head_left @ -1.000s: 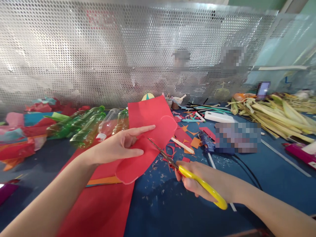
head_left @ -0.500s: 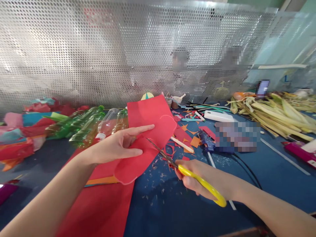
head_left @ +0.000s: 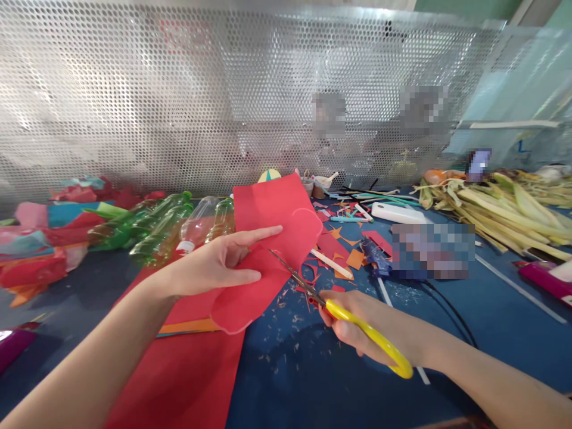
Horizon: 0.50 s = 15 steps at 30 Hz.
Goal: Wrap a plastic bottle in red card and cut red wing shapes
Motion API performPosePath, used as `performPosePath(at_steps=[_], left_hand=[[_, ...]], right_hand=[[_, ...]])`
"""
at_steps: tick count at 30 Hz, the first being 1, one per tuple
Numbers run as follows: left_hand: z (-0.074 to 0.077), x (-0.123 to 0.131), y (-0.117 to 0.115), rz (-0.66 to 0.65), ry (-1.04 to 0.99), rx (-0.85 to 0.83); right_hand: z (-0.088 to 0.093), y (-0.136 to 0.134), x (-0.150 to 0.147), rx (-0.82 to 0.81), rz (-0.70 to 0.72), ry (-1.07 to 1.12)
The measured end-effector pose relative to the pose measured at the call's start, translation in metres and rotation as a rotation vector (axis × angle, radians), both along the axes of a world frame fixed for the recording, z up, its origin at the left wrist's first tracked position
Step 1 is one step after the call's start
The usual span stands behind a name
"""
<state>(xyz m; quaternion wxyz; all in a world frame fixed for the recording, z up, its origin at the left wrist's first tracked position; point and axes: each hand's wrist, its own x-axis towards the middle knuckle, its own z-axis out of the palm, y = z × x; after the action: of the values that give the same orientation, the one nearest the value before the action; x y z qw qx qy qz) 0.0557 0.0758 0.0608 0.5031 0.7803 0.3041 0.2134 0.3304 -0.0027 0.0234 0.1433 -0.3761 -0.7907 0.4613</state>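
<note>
My left hand (head_left: 223,262) grips a sheet of red paper (head_left: 277,208), index finger and thumb on the near face and the other fingers partly hidden. A pale curved outline shows along the sheet's right and lower edges. In my right hand (head_left: 353,316) are scissors with yellow handles (head_left: 370,336). Their blades (head_left: 297,277) lie across the middle of the sheet, tip pointing up and left toward my left thumb. Beneath, a larger red sheet (head_left: 192,381) lies on the blue table, with an orange strip (head_left: 192,326) on top.
Plastic bottles (head_left: 165,232) and crumpled coloured paper (head_left: 40,238) lie at left. Paper scraps (head_left: 355,259), a blue glue gun (head_left: 378,256) with its cord and a white stick (head_left: 330,263) are at right. Dried husks (head_left: 504,208) lie farther right. A perforated metal screen (head_left: 179,107) stands behind.
The whole view has shifted slightly, everything a little to the right. Both hands, the paper and the scissors keep nearly the same position relative to each other.
</note>
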Motion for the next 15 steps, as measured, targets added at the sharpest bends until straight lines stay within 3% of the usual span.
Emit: performPosePath(at_steps=[15], left_hand=[[0.0006,-0.0001,-0.0004,0.000,0.015,-0.002]], right_hand=[[0.0014,-0.0004,-0.0013,-0.005,-0.029,-0.007]])
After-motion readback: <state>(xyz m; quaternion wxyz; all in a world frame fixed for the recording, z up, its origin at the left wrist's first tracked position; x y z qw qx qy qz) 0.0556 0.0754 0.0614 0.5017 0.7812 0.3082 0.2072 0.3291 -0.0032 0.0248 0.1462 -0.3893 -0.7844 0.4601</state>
